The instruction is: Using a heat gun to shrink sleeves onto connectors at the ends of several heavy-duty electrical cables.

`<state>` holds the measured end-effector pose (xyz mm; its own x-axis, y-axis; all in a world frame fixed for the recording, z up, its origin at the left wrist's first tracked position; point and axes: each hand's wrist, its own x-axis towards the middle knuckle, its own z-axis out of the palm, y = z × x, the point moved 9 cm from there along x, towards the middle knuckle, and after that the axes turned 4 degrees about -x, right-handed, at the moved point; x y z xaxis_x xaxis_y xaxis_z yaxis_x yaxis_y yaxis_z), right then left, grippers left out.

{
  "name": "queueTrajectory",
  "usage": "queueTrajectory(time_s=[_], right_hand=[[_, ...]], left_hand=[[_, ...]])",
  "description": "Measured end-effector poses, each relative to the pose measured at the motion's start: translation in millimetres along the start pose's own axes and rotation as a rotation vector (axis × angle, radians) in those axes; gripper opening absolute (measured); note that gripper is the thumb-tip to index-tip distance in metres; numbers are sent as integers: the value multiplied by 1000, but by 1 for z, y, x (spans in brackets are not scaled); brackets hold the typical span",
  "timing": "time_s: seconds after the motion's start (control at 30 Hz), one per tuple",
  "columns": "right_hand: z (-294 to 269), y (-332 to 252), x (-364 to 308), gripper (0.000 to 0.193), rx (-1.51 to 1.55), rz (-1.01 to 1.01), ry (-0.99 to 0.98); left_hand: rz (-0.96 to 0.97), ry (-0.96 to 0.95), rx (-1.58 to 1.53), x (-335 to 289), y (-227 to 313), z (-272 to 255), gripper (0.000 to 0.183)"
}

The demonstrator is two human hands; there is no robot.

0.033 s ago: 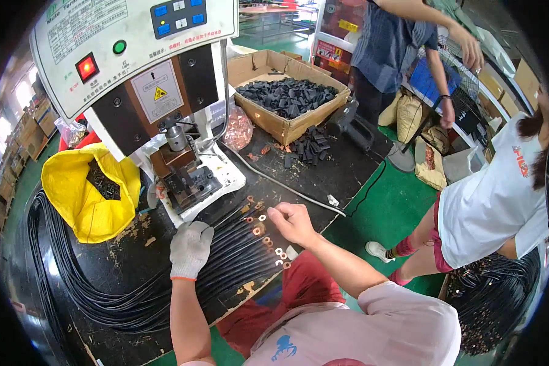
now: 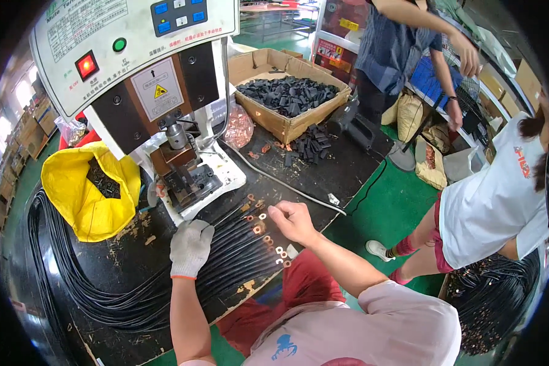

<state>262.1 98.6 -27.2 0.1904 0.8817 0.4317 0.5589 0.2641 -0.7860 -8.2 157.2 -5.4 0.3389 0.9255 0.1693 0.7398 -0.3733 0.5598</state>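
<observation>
A row of black cables (image 2: 232,250) lies on the dark bench, with copper ring terminals (image 2: 257,230) at their right ends. My left hand (image 2: 191,247), in a pale knit glove, is closed on a black cable at the upper edge of the row, beside the press base. Bare and curled, my right hand (image 2: 293,222) hovers next to the terminals, thumb against the fingers; what it holds, if anything, is hidden. Ahead of my left hand stands a white terminal press (image 2: 229,177) with a metal die (image 2: 195,186) and a lit red switch.
A yellow sack (image 2: 91,210) of small dark parts stands left of the press. Behind it sits a cardboard box (image 2: 280,128) of black pieces, near a dark handheld tool (image 2: 351,128). A grey cord (image 2: 287,193) crosses the bench. Two people (image 2: 488,195) stand at the right.
My hands and the cables stay in place. The far person's arm and hand shift slightly.
</observation>
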Motion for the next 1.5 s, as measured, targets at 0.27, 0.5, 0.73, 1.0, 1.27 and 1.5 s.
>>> queueTrajectory(time_s=[0.27, 0.5, 0.73, 1.0, 1.27, 1.5], right_hand=[[-3, -7, 1, 33, -9, 12, -5], [-3, -6, -2, 33, -6, 28, 0], [-3, 5, -1, 32, 27, 24, -14], [-1, 9, -5, 31, 53, 64, -16], [-5, -3, -3, 34, 138, 75, 26], [-6, 10, -5, 30, 142, 141, 20]], left_hand=[[-25, 21, -19, -1, -2, -1, 27], [-6, 10, -13, 0, -5, 3, 26], [-63, -14, -35, 4, -1, 5, 31], [-177, -51, -22, 2, -5, 0, 26], [-133, -58, 18, 0, -8, 1, 25], [48, -27, 90, 1, 0, 5, 23]])
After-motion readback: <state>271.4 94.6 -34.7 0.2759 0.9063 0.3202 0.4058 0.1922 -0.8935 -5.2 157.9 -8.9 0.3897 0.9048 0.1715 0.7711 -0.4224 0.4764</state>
